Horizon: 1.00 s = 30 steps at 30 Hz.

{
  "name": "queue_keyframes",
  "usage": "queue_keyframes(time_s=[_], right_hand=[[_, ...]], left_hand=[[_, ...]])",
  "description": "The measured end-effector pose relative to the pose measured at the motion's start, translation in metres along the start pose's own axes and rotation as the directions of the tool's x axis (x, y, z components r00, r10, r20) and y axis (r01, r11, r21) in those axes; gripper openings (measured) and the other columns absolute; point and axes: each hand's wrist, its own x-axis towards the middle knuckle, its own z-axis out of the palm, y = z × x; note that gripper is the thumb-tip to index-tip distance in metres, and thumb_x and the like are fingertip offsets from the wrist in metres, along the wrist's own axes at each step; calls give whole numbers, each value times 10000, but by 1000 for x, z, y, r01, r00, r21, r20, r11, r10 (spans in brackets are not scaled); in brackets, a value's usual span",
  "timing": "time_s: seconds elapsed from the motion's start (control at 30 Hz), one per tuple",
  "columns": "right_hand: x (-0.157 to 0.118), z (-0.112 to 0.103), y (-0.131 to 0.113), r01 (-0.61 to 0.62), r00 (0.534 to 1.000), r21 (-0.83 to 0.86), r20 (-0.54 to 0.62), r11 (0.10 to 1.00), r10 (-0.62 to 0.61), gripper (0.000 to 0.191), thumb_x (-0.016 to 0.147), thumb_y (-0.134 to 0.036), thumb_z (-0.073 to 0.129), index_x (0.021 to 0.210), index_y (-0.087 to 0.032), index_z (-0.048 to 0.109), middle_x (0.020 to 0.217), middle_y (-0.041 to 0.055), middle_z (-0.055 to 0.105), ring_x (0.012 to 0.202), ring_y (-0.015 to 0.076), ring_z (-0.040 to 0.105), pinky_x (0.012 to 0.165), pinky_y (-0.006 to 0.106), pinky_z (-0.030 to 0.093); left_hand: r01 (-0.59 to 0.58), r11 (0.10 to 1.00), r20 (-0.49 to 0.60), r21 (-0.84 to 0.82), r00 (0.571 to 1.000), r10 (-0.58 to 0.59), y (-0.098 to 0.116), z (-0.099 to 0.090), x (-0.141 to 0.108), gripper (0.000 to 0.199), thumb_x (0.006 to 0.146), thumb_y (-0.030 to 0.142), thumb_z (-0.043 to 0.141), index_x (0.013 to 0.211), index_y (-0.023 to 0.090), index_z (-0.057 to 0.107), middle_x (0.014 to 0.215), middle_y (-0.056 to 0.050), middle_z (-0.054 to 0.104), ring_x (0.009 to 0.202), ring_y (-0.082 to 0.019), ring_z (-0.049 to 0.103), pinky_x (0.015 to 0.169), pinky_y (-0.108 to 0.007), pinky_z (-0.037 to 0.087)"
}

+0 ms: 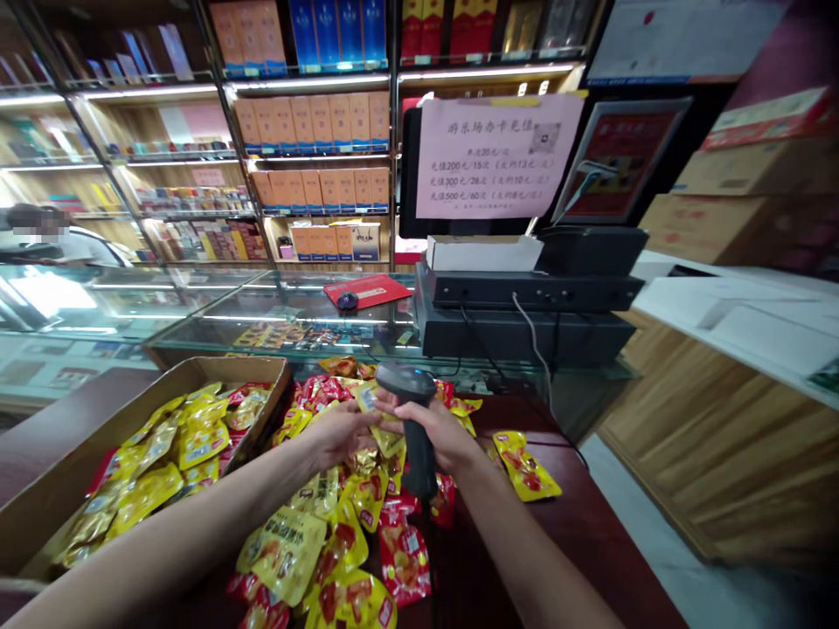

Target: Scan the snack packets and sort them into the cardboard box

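My right hand [449, 437] is wrapped round the handle of a dark grey barcode scanner [419, 459], whose head tilts forward over the heap. Close beside it, my left hand [339, 434] pinches a pale gold snack packet [391, 444] at its edge; the fingertips are partly blurred. Under both hands lies a heap of small snack packets [341, 542], yellow, gold and red, spread over a dark red tabletop [557, 559]. To the left, a shallow cardboard box [262, 371] holds more yellow and gold packets. One yellow packet [526, 466] lies apart on the right.
Beyond the heap stands a glass display counter [216, 319] with a red mat [377, 293] and a mouse [347, 301]. A black cash register [524, 328] with cables and a pink sign [491, 157] stands behind. A person [85, 240] is at the far left.
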Motion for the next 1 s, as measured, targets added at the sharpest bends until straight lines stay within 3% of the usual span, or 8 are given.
queue_keyframes(time_s=[0.13,0.27,0.37,0.57,0.8,1.0], right_hand=[[-5,16,6,142,987,-172,-50,975,-153,169,611,-237,695,737,-151,624,915,79,669,865,221,637,719,315,532],[-10,28,8,98,994,-232,-25,968,-106,273,627,-295,683,848,-153,608,970,87,643,671,190,645,497,284,521],[-13,35,10,89,996,-322,0,942,-95,281,661,-327,661,871,-154,594,872,75,646,562,167,620,401,253,463],[-17,43,18,130,991,-465,49,876,-122,199,754,-361,604,722,-166,575,474,-5,554,394,104,482,429,236,399],[-14,41,28,191,981,-518,74,834,-178,178,760,-358,606,730,-194,544,453,-43,497,383,100,436,428,243,399],[-12,45,24,243,967,-497,61,833,-246,255,690,-371,672,864,-192,620,566,2,611,593,170,591,554,274,480]], left_hand=[[-110,992,-53,68,992,113,21,-19,5,218,693,99,701,902,131,651,886,-84,704,674,-143,662,609,-245,530],[-168,974,-74,149,981,180,47,-40,9,287,653,155,753,928,137,672,889,-75,708,730,-155,662,679,-275,527],[-181,965,-67,190,978,196,58,-53,10,330,602,192,793,908,124,689,887,-84,709,730,-154,650,687,-280,515],[-203,945,-74,255,971,228,56,-65,12,372,550,267,828,873,126,708,841,-76,713,686,-144,637,672,-276,496],[-230,895,34,383,971,235,51,-64,11,412,578,363,808,914,143,714,831,-64,718,710,-156,650,701,-286,490],[-242,884,71,401,970,233,51,-61,8,448,551,386,813,916,144,715,787,-52,715,697,-156,647,702,-288,490]])
